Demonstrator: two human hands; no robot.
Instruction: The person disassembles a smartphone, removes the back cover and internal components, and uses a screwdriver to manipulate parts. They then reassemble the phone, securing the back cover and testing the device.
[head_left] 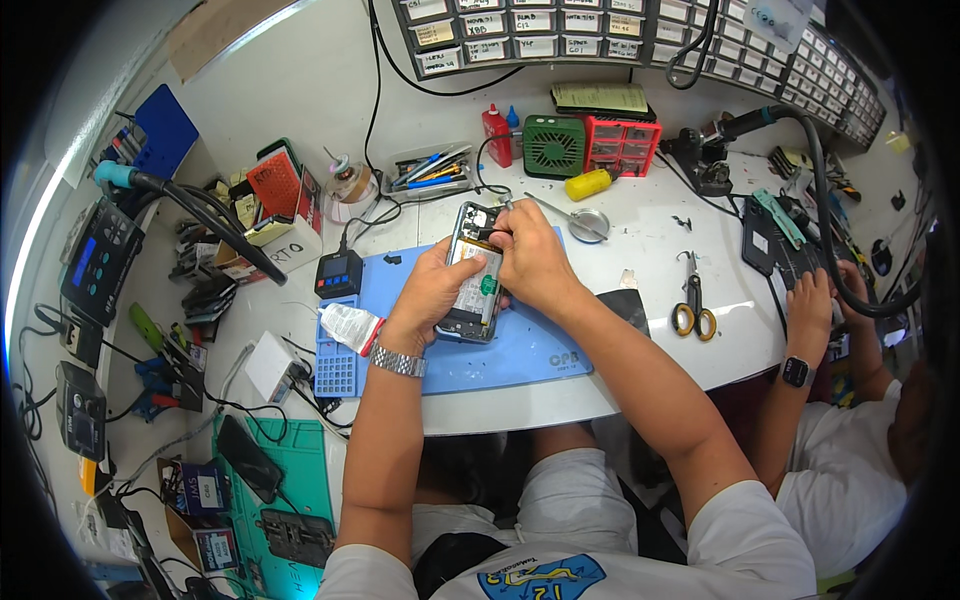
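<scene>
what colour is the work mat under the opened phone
The work mat under the opened phone is light blue, clearest in the head view.

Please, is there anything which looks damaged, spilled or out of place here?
Nothing looks clearly spilled. The phone in the left hand, with the right hand at its upper part, looks odd because its back is open, exposing its insides. A small black scrap also lies loose on the white table.

A green, square-fronted box with a slotted grille [554, 149] stood just beside a red plastic cabinet with clear drawers [622, 148]. A yellow cylinder [588, 184] lay before them. Black-and-gold-handled metal scissors [693, 296] lay on the white tabletop [648, 240], well apart from the yellow cylinder.
</scene>
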